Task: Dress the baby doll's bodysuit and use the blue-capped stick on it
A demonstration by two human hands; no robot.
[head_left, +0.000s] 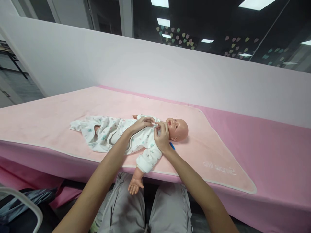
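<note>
A baby doll point(178, 129) lies on its back with its head to the right, dressed in a white printed baby garment point(143, 139). At the neckline, just below the doll's chin, my left hand point(143, 123) and my right hand point(161, 135) meet, fingertips close together. Both sets of fingers are closed in a pinch on the garment's front edge; the exact spot is partly hidden by them. One doll arm point(136, 181) hangs over the mat's near edge, its sleeve on. The lower garment lies loosely spread around the doll's legs.
A peach mat point(209, 149) covers much of the pink table point(274, 155). A small blue object point(172, 146) lies beside the doll's shoulder. Behind the table stands a white wall point(150, 69) with dark windows above. A curved metal bar point(31, 207) is at lower left.
</note>
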